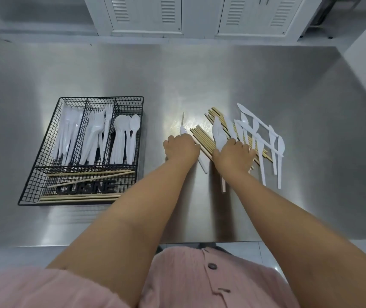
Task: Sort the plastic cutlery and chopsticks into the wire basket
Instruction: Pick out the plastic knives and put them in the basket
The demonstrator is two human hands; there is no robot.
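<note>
The loose chopsticks (202,136) lie slantwise, far-left to near-right, under both hands, with white cutlery (279,144) strewn over their right end. The left hand (181,147) covers their left end and is the nearer to the basket (102,98), well apart to the left; the right hand (233,154) sits mid-pile. Both have their fingers curled down out of sight, so I cannot tell what they pinch. Bare table (199,74) between leaves open room.
</note>
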